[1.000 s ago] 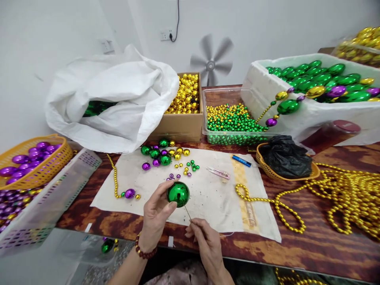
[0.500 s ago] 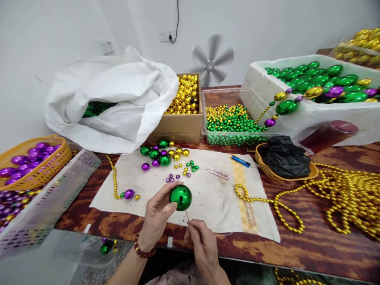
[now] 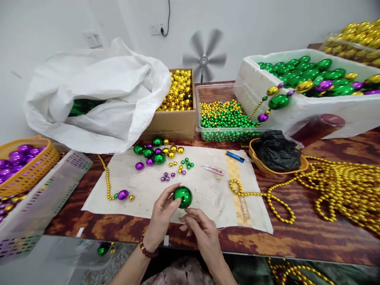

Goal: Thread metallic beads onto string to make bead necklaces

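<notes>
By the worktop's (image 3: 118,227) front edge, the left hand (image 3: 162,211) pinches a green ball (image 3: 184,197) — probably light, slick, best held by its sides — right hand (image 3: 203,227) half-curled, its hold unclear.

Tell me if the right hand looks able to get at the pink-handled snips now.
Probably yes: nothing stands between the right hand and the pink-handled snips, which lie on the cloth ahead of it. It is close below the green ball, though, so it may need to leave that first.

Right hand (image 3: 202,228) now seemingly nearer green ball (image 3: 183,197)
</notes>
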`<state>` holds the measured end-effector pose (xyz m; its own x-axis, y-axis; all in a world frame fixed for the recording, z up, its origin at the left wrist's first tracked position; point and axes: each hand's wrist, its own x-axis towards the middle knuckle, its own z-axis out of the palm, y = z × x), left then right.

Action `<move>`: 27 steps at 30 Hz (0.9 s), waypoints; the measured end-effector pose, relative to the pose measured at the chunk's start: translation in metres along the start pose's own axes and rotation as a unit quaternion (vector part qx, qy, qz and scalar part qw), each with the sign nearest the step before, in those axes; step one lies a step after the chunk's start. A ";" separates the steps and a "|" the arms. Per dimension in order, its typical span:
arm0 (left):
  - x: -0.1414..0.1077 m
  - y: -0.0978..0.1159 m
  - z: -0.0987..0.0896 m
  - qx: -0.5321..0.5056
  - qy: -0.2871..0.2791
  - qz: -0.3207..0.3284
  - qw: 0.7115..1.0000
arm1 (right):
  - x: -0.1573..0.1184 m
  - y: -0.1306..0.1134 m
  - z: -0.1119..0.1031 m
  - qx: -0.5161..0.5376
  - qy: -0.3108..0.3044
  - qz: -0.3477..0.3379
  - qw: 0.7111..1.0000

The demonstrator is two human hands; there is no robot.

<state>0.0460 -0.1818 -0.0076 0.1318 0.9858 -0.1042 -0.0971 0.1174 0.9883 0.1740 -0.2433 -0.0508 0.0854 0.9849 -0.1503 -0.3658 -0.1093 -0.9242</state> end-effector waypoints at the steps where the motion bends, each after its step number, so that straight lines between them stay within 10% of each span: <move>1: 0.000 -0.001 0.002 0.015 -0.012 -0.009 1.000 | 0.001 0.001 -0.003 0.010 0.016 0.020 1.000; 9: 0.034 -0.004 0.000 0.241 -0.088 0.069 0.964 | 0.008 -0.006 -0.026 0.037 0.133 0.066 0.988; 17: 0.111 -0.018 0.001 0.594 -0.036 0.212 0.775 | 0.004 -0.003 -0.039 0.048 0.177 0.065 0.981; 27: 0.115 -0.035 0.002 0.663 -0.032 0.222 0.714 | 0.000 0.000 -0.039 0.020 0.148 0.063 0.987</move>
<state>0.0669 -0.0725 -0.0538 0.4282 0.8775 0.2159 0.8704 -0.4647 0.1627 0.2102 -0.2482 -0.0641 0.3013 0.8809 -0.3649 -0.4269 -0.2176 -0.8777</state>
